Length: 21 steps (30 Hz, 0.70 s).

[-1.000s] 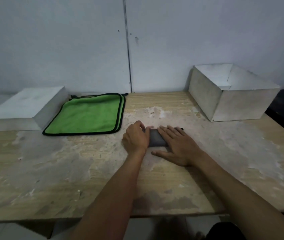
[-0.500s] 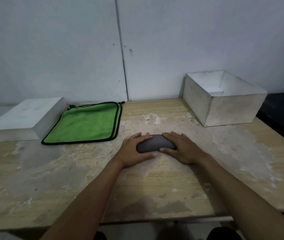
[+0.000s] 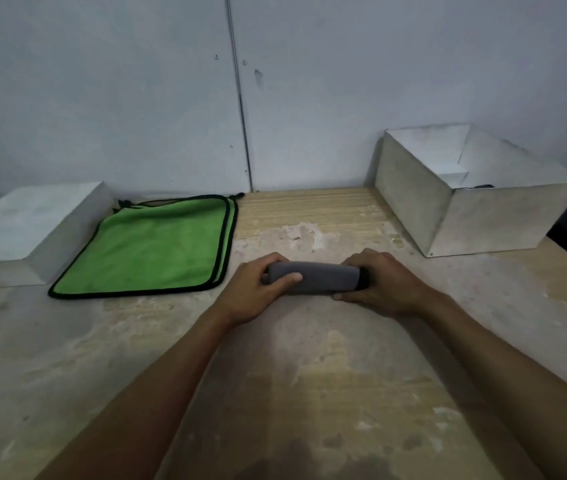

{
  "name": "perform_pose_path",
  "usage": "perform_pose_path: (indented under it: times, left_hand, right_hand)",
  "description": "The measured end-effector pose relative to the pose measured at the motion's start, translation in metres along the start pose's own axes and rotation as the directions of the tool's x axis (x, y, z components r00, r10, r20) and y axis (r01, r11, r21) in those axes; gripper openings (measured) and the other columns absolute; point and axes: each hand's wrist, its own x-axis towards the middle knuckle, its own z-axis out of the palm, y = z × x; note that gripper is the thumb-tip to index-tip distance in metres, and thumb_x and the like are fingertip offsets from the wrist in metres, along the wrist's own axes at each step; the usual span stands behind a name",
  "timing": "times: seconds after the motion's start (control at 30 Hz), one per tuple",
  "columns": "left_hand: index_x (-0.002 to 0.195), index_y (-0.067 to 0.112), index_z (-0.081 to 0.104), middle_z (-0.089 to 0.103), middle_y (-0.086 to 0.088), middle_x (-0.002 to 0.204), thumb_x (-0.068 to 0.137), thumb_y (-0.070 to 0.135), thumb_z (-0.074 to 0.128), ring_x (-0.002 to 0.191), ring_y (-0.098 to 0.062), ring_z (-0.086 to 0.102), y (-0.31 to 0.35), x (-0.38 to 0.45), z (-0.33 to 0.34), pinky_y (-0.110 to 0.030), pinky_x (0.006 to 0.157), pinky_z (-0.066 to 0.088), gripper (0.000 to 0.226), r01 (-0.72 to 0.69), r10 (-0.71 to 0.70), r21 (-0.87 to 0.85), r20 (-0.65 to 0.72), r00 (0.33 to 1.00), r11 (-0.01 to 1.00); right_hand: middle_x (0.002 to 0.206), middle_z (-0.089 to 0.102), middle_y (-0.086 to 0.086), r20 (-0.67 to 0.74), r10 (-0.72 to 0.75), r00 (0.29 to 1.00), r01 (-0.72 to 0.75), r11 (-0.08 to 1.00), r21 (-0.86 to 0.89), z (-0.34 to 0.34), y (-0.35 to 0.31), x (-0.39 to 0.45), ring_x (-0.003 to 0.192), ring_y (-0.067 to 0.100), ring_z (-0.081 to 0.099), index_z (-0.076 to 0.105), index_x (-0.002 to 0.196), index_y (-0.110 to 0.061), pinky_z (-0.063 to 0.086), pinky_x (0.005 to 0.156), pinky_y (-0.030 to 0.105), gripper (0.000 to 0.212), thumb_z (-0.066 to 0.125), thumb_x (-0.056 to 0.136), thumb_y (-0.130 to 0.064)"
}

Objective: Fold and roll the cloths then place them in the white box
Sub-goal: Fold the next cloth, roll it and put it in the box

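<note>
While we grip the grey roll (image 3: 313, 281) at centre frame, our left hand (image 3: 252, 292) wraps one end and our right hand (image 3: 384, 284) clamps the other, just over the table (image 3: 309, 375). Green cloths (image 3: 150, 251) lie stacked at left, beside a closed white block (image 3: 29, 226). Nothing lies between the roll and the white box (image 3: 482, 216), upper right. Its front wall hides most of the inside; something dark (image 3: 482, 186) peeks over it, unclear.

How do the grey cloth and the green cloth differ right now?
The grey cloth is rolled into a tight tube; the green cloth lies flat, folded in layers. The grey cloth is gripped at its ends by the left hand and right hand; the green cloth is untouched. Both are outside the white box.
</note>
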Motion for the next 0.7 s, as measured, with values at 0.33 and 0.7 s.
perform_pose_path:
  times: [0.33,0.7]
  left_hand:
    - [0.077,0.008,0.055,0.059,-0.008,0.069,0.095,0.049,0.059,0.061,-0.01,0.053,0.02,0.049,0.021,-0.034,0.059,0.047,0.044,0.235,-0.337,-0.307,-0.343,0.877,0.922]
    - [0.058,0.022,0.053,0.058,0.008,0.056,0.082,0.069,0.06,0.052,0.001,0.052,0.147,0.113,-0.041,-0.014,0.048,0.036,0.053,0.284,-0.41,-0.332,-0.417,0.811,0.9]
  right_hand:
    - [0.098,0.077,-0.02,-0.117,0.36,0.926,-0.185,0.7,0.69,0.003,-0.021,0.035,0.089,0.004,0.074,0.072,0.11,-0.032,0.056,0.064,0.017,0.033,0.082,0.082,-0.046]
    - [0.068,0.075,-0.012,-0.229,0.873,0.43,-0.399,0.411,0.82,-0.118,-0.122,0.06,0.064,0.002,0.071,0.075,0.07,-0.015,0.052,0.056,0.025,0.064,0.072,0.07,-0.079]
